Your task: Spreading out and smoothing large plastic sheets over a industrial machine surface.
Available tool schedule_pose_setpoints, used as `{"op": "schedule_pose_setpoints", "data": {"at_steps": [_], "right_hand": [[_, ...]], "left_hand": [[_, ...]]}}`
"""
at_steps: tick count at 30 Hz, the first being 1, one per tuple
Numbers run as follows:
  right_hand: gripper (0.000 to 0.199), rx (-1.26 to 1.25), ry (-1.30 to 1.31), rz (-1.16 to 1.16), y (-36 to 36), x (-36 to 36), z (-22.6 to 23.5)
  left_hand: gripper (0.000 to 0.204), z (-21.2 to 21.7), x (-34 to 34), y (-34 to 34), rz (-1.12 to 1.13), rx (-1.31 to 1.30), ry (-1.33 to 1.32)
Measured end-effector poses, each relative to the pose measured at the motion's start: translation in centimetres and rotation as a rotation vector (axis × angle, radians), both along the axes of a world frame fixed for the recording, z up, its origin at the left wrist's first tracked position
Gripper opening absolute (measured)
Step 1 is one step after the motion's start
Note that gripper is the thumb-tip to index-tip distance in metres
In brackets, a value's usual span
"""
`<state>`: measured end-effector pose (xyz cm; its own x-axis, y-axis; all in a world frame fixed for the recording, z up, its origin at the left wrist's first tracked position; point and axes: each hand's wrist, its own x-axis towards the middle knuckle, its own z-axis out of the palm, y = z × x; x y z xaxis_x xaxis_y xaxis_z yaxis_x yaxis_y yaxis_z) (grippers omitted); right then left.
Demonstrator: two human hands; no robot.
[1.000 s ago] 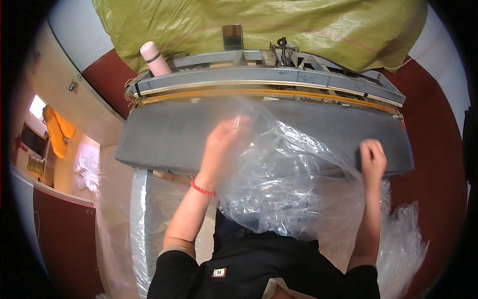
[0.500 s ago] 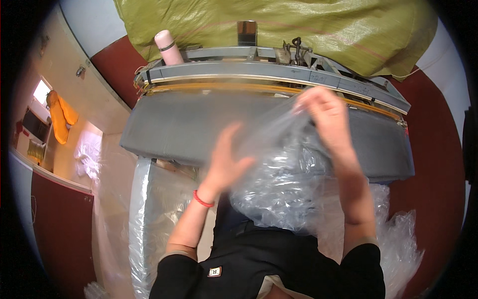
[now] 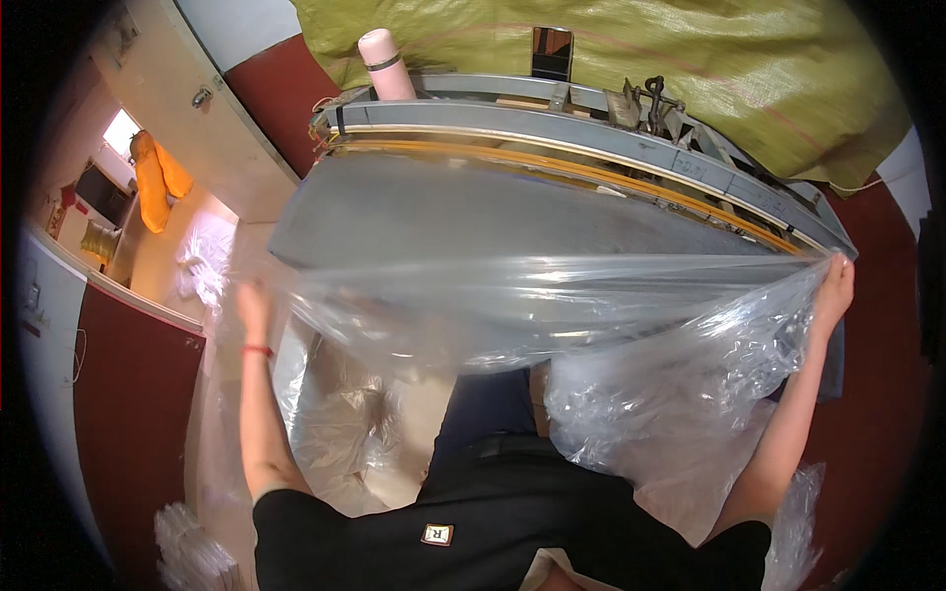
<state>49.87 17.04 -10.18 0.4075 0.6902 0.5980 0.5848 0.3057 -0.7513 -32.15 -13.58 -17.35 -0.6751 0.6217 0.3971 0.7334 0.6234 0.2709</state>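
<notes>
A sheet of clear plastic film [image 3: 552,286] is stretched wide across the front of a long grey padded surface [image 3: 434,207]. At its right end, my right hand [image 3: 836,286] pinches the film's edge with closed fingers, beside the right end of the metal frame. My left hand [image 3: 254,310] is out at the far left, closed on the film's other end and slightly blurred. Between my hands the upper edge runs nearly straight. Below it, the film hangs in crumpled folds over my front right side.
Behind the padding runs a grey metal frame [image 3: 591,133] with an orange strip, a clamp [image 3: 654,103] and a pink bottle [image 3: 386,67]. A yellow-green woven sheet [image 3: 709,59] hangs behind. More plastic [image 3: 197,552] lies lower left, near an open door [image 3: 187,89].
My hands have moved far apart, the left outward to the left and the right outward to the right. The bunched film between them has been pulled out wide.
</notes>
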Motion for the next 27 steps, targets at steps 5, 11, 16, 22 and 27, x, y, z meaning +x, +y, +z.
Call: {"op": "schedule_pose_setpoints", "data": {"at_steps": [5,11,16,22,27], "right_hand": [[0.026,0.0,-0.198,-0.269,0.7,6.6,-6.5],[0.032,-0.346,-0.379,-0.557,-1.1,16.8,-10.0],[0.034,-0.71,-0.568,-0.71,-4.1,20.7,-11.3],[0.034,-0.599,-0.634,-0.714,-4.9,21.0,-11.2],[0.036,-0.605,-0.623,-0.684,-2.4,14.8,-9.9]], "left_hand": [[0.022,11.7,4.3,8.5,0.156,0.832,0.316],[0.067,-0.7,5.4,16.3,-0.288,0.295,-0.151],[0.073,-1.6,3.6,18.4,-0.001,-0.08,-0.113],[0.061,-1.5,1.5,21.6,0.237,-0.199,-0.223],[0.038,-2.0,-2.1,18.1,-0.082,0.654,0.261]]}}
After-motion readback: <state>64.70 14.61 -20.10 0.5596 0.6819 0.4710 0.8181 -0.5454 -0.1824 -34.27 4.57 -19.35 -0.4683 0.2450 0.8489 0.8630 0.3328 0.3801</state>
